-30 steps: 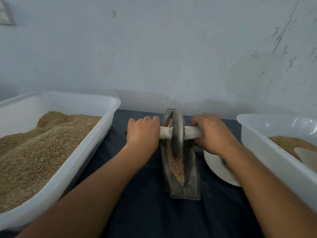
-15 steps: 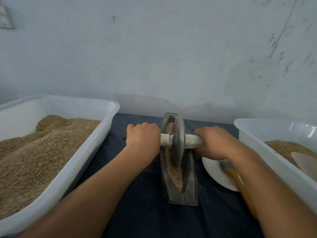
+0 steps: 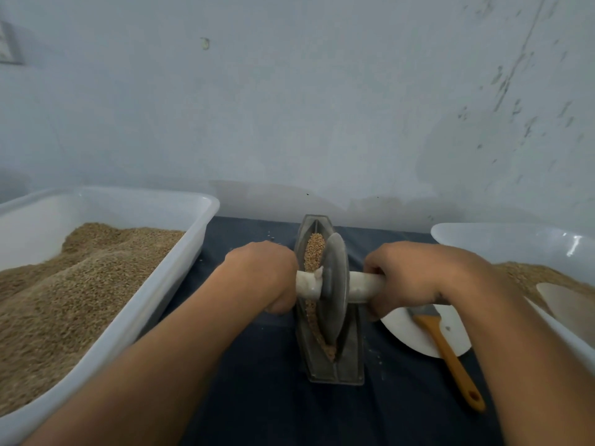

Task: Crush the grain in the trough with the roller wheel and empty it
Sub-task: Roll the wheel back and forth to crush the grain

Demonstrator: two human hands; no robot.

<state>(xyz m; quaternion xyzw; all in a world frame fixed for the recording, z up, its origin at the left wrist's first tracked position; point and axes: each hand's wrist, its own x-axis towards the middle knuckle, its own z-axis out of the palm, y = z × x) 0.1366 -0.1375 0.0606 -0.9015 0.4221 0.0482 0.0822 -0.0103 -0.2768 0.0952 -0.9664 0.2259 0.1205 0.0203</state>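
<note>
the grey metal roller wheel (image 3: 333, 292) has rolled back toward the person since a second ago, baring tan grain (image 3: 314, 252) at the far end, so crushing goes on. left hand (image 3: 265, 275) and right hand (image 3: 405, 278) clench its white axle. the narrow grey trough (image 3: 349, 365) lies mid-bench, long axis pointing away toward the wall.

Trough (image 3: 349, 365) and wheel (image 3: 335, 284): grey. Axle (image 3: 363, 286): off-white. Grain (image 3: 314, 252): tan. Tubs (image 3: 180, 252): white, translucent. Cloth (image 3: 273, 397): dark blue, possibly denim. Plate (image 3: 405, 333): white. Brush handle (image 3: 450, 355): orange. Wall (image 3: 289, 107): pale blue, scuffed.
</note>
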